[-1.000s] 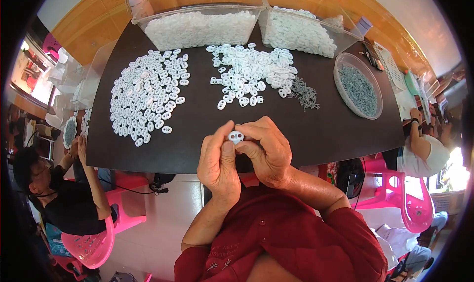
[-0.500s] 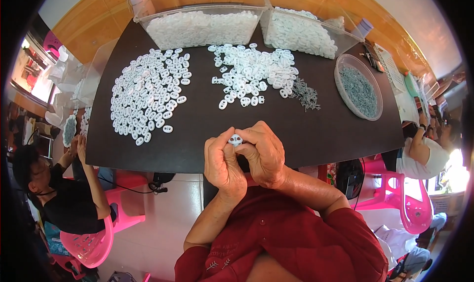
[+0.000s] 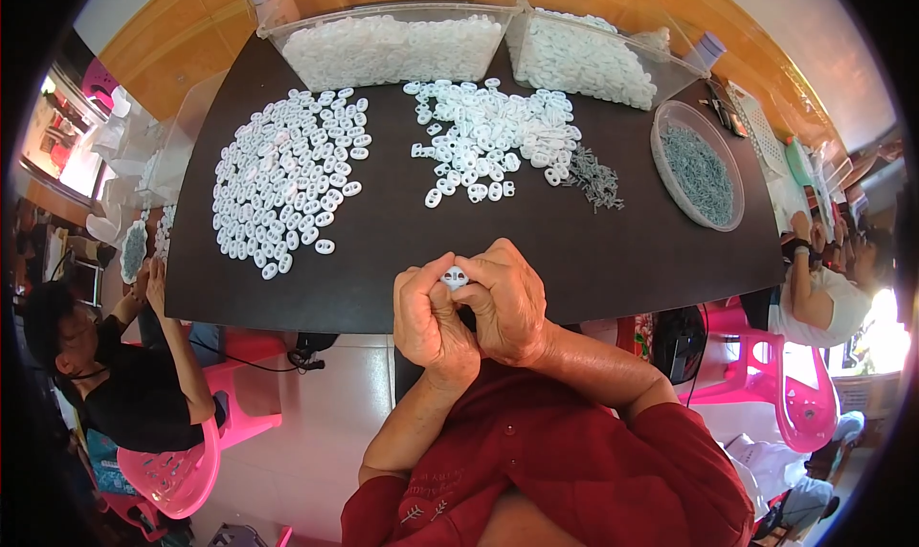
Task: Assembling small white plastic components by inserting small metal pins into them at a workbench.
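Observation:
Between both hands, just over the table's near edge, is a small white oval plastic piece with two holes. My left hand pinches its left side with thumb and forefinger. My right hand grips its right side the same way, so the fingertips hide its ends. Beyond my hands lies a loose heap of similar white plastic parts. A small pile of thin grey pins lies against that heap's right side. Farther left, many white two-holed pieces are spread in a broad patch.
Two clear bins of white parts stand along the back. A round clear tray of grey pins sits at the right on the dark table. A co-worker sits at left, another person at right, with pink chairs nearby.
Both hands have shifted very slightly left and toward me, still pinching the white piece. The heaps on the table look the same.

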The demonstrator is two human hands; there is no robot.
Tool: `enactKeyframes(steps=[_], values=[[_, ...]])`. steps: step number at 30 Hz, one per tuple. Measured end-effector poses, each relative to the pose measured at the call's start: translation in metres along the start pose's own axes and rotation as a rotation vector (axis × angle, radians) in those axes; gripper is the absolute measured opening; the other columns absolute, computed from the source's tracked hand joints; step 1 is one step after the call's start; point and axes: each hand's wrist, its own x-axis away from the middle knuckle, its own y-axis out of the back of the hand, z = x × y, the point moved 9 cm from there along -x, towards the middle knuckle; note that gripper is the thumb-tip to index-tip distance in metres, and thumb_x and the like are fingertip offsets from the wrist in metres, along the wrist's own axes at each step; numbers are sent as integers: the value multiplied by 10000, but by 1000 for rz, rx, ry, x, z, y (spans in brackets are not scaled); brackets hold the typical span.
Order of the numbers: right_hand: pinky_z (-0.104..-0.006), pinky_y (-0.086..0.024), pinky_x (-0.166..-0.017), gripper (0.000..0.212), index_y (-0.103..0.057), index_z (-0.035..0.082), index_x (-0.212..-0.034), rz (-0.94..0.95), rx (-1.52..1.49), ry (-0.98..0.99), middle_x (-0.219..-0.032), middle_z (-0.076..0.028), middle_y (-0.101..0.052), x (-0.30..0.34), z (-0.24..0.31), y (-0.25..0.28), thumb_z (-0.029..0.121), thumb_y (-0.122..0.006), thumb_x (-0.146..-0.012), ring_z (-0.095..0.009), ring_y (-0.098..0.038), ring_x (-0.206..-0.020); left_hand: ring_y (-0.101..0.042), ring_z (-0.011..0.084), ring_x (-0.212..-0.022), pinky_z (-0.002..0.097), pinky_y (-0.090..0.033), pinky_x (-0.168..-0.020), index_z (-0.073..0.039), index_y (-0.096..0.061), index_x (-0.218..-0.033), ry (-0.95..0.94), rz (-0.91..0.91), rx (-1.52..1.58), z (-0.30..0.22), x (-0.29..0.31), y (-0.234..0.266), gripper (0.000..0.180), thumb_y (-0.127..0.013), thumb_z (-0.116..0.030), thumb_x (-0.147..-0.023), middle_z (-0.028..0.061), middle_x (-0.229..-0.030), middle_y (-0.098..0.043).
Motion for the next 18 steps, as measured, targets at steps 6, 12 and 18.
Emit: enactKeyframes(steps=[6,12,18], values=[[-300,-409,-506,277,-541,-52,-1016,21,3,3,-749,-89,-551,1,-1,-3,-66,-640,-758,-196,-510,-587,-452,104,-633,230,-372,-523,30,-596,-973,-36,-29,-38,-1,-1,2,206,-489,-146,-962,42,-772,-500],[-309,-420,-518,319,-568,-10,-954,34,-19,-80,-755,-97,-561,-4,-10,3,-44,-694,-662,-225,-506,-585,-453,81,-651,213,-374,-553,25,-589,-1031,-12,78,-50,-6,-6,-3,200,-455,-112,-976,33,-797,-515],[-247,-440,-575,91,-633,0,-842,152,-53,-379,-755,-64,-595,-25,-53,33,-40,-670,-769,-123,-535,-636,-534,123,-627,240,-449,-587,10,-572,-1099,133,318,-128,18,-37,-17,190,-505,-20,-923,80,-801,-597]])
